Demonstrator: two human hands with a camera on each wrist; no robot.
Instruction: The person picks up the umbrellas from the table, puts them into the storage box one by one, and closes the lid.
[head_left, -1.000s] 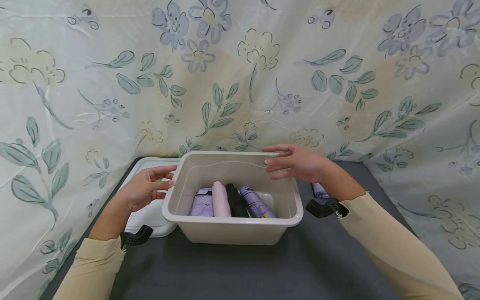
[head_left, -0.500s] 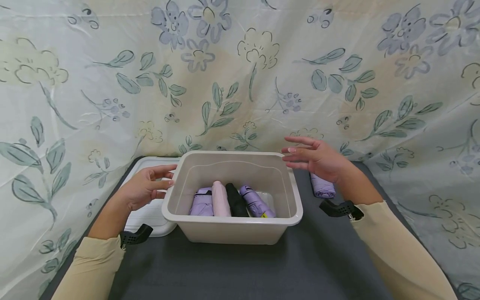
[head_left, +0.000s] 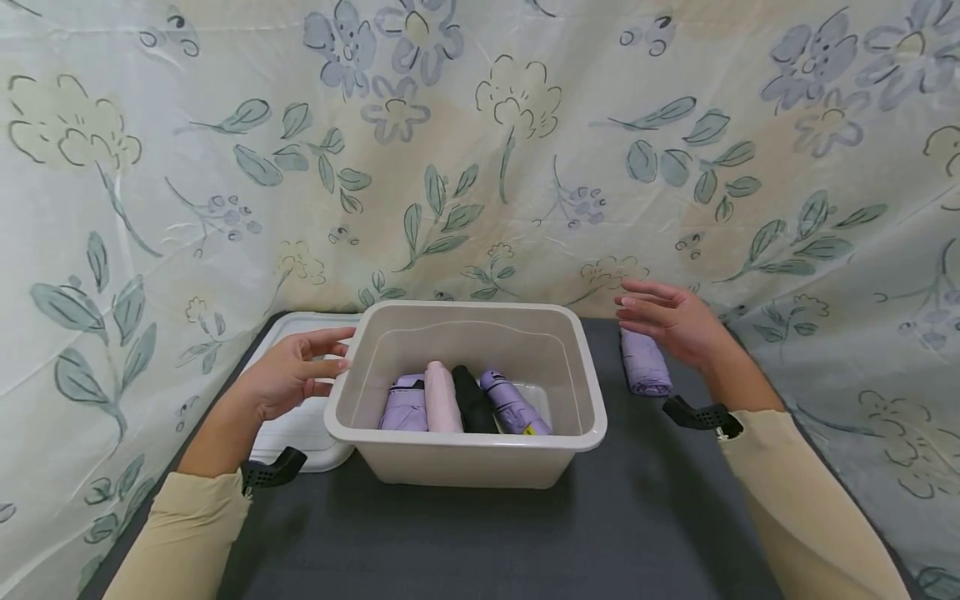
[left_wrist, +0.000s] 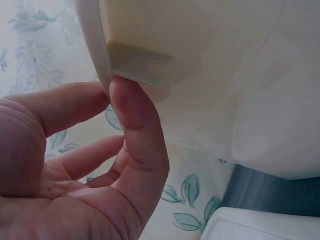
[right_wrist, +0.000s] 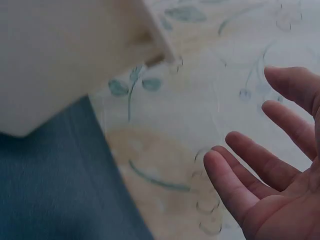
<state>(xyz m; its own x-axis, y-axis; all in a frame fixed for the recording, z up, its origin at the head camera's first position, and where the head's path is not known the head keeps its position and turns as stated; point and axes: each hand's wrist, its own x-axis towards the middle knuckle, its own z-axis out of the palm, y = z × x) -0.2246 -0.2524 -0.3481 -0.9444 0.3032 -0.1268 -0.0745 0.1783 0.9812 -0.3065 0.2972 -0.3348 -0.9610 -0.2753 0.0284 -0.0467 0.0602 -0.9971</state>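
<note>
A beige plastic bin [head_left: 465, 462] stands in the middle of the head view. Inside lie a folded purple umbrella [head_left: 405, 406], a pink roll-shaped one [head_left: 442, 398], a black one [head_left: 474, 402] and a second purple umbrella [head_left: 516, 404] with a yellow label. My left hand [head_left: 294, 377] touches the bin's left rim with loosely bent fingers; in the left wrist view the thumb tip [left_wrist: 132, 102] lies against the rim's underside. To the right of the bin, my right hand [head_left: 671, 321] holds nothing, fingers spread, above a purple rolled bundle [head_left: 645, 367], partly covering its far end.
A white lid [head_left: 300, 446] lies left of the bin, partly under the left hand and the bin's rim. The dark grey table [head_left: 480, 542] ends at a flower-printed cloth [head_left: 450, 183] behind and on both sides. Black bands [head_left: 273, 469] sit on the wrists.
My right hand has moved rightward from above the bin's far right rim to above the purple bundle, which shows more now. The left hand and the bin's contents stay put.
</note>
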